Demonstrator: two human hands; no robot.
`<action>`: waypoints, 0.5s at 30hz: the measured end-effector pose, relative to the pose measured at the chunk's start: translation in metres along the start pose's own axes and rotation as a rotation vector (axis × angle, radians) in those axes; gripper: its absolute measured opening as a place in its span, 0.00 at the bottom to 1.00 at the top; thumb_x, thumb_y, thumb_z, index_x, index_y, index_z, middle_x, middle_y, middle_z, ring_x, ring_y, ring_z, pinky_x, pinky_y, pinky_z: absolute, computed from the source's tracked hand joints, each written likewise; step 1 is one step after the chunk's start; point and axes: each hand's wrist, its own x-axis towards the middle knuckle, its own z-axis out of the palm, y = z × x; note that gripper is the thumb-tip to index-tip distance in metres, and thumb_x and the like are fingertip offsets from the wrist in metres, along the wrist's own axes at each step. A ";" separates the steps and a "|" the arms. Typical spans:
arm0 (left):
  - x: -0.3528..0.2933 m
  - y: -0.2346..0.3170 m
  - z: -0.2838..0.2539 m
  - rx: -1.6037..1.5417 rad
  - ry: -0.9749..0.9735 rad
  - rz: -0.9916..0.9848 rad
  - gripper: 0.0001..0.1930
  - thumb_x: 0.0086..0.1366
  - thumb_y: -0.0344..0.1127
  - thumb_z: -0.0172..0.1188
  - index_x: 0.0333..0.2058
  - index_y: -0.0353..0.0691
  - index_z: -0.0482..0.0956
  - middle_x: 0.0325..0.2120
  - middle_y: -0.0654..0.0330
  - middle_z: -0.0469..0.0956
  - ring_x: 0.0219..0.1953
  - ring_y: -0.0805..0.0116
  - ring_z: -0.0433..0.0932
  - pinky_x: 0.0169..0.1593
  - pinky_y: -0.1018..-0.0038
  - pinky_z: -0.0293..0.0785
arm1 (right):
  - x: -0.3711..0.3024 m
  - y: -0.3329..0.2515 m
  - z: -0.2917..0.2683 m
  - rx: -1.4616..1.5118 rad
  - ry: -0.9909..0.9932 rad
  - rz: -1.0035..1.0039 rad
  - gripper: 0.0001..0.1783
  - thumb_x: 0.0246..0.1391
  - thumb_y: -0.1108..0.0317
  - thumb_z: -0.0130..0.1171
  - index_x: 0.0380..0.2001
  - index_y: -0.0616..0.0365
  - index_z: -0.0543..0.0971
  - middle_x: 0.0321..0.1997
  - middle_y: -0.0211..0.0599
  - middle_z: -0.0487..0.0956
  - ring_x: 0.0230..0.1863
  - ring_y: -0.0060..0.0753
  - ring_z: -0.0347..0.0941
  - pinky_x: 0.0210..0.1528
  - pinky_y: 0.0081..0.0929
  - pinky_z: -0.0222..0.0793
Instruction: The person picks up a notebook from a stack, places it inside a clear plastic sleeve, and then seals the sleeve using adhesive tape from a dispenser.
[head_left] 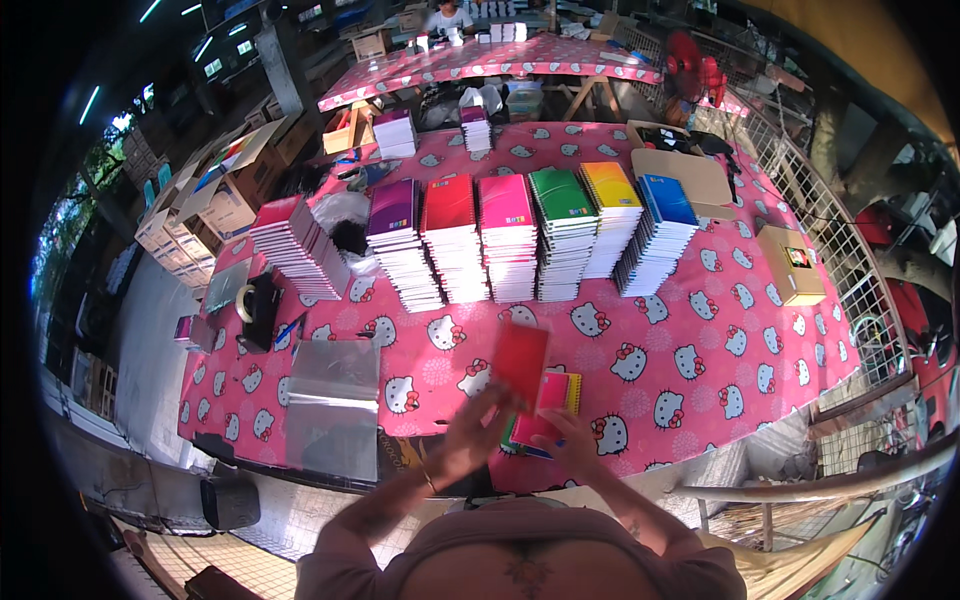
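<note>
A red notebook is raised over the near middle of the table, slightly blurred. My left hand is closed on its lower left corner. Just below and to the right lies a small overlapping bunch of notebooks, with a pink notebook uppermost, a yellow notebook showing at the right and bits of green and blue beneath. My right hand grips the near right side of the pink notebook, its fingertips close to the red one; part of the bunch is hidden by my hands.
Tall notebook stacks stand in a row beyond my hands, including a purple stack and a blue stack. Clear plastic sheets lie left, near a tape dispenser. A cardboard box sits right. Another person is far back.
</note>
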 end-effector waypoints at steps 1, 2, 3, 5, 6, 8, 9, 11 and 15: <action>-0.034 -0.033 0.005 0.858 -0.039 0.457 0.20 0.63 0.19 0.60 0.54 0.35 0.77 0.52 0.49 0.78 0.56 0.54 0.78 0.60 0.69 0.74 | 0.001 0.003 0.003 0.352 0.168 0.199 0.19 0.62 0.65 0.59 0.56 0.52 0.75 0.52 0.35 0.76 0.51 0.41 0.74 0.54 0.44 0.69; -0.058 -0.049 0.010 0.825 -0.275 0.273 0.17 0.65 0.28 0.61 0.53 0.37 0.78 0.53 0.51 0.79 0.58 0.54 0.77 0.64 0.57 0.71 | 0.000 0.010 0.003 0.695 0.338 0.397 0.19 0.62 0.67 0.58 0.56 0.55 0.74 0.52 0.39 0.76 0.52 0.43 0.74 0.56 0.43 0.68; -0.053 -0.048 0.015 0.852 -0.266 0.275 0.17 0.66 0.31 0.61 0.53 0.37 0.78 0.54 0.51 0.78 0.58 0.54 0.76 0.64 0.52 0.69 | 0.008 0.015 -0.001 0.729 0.411 0.439 0.20 0.61 0.68 0.58 0.56 0.58 0.73 0.53 0.42 0.75 0.54 0.44 0.73 0.58 0.43 0.67; -0.034 -0.034 0.013 0.931 -0.237 0.273 0.17 0.66 0.37 0.60 0.52 0.38 0.79 0.55 0.51 0.77 0.60 0.53 0.75 0.64 0.41 0.65 | 0.056 0.013 -0.025 0.502 0.443 0.348 0.20 0.60 0.71 0.57 0.56 0.63 0.72 0.55 0.50 0.74 0.57 0.47 0.71 0.61 0.42 0.65; -0.013 -0.064 -0.007 1.018 -0.155 0.347 0.18 0.67 0.39 0.59 0.52 0.37 0.78 0.55 0.50 0.77 0.61 0.54 0.74 0.63 0.31 0.59 | 0.105 -0.004 -0.039 0.205 0.428 0.030 0.23 0.59 0.72 0.56 0.58 0.62 0.71 0.58 0.52 0.72 0.60 0.52 0.69 0.63 0.44 0.64; 0.102 -0.019 -0.029 0.846 0.001 0.032 0.25 0.66 0.34 0.56 0.61 0.36 0.69 0.60 0.47 0.71 0.62 0.46 0.71 0.66 0.39 0.59 | 0.188 -0.001 -0.075 -0.129 0.422 -0.221 0.37 0.54 0.73 0.59 0.69 0.59 0.63 0.71 0.49 0.64 0.72 0.55 0.57 0.72 0.51 0.50; 0.148 -0.009 -0.053 1.230 0.286 0.443 0.30 0.65 0.32 0.54 0.66 0.36 0.62 0.65 0.45 0.64 0.64 0.43 0.68 0.69 0.42 0.55 | 0.229 -0.010 -0.081 -0.326 0.449 -0.235 0.41 0.52 0.74 0.60 0.70 0.57 0.61 0.72 0.46 0.61 0.74 0.50 0.54 0.73 0.52 0.48; 0.219 0.016 -0.082 1.419 0.401 0.371 0.32 0.61 0.29 0.53 0.66 0.36 0.65 0.64 0.44 0.66 0.69 0.46 0.64 0.71 0.44 0.53 | 0.282 0.001 -0.100 -0.404 0.449 -0.283 0.35 0.51 0.73 0.62 0.65 0.56 0.69 0.67 0.42 0.68 0.69 0.47 0.62 0.70 0.52 0.52; 0.215 0.030 -0.134 1.459 0.191 0.463 0.21 0.62 0.26 0.54 0.56 0.42 0.77 0.43 0.54 0.84 0.46 0.56 0.83 0.58 0.56 0.74 | 0.283 0.012 -0.122 -0.385 0.402 -0.259 0.20 0.49 0.74 0.63 0.49 0.52 0.80 0.50 0.37 0.79 0.56 0.42 0.74 0.62 0.49 0.60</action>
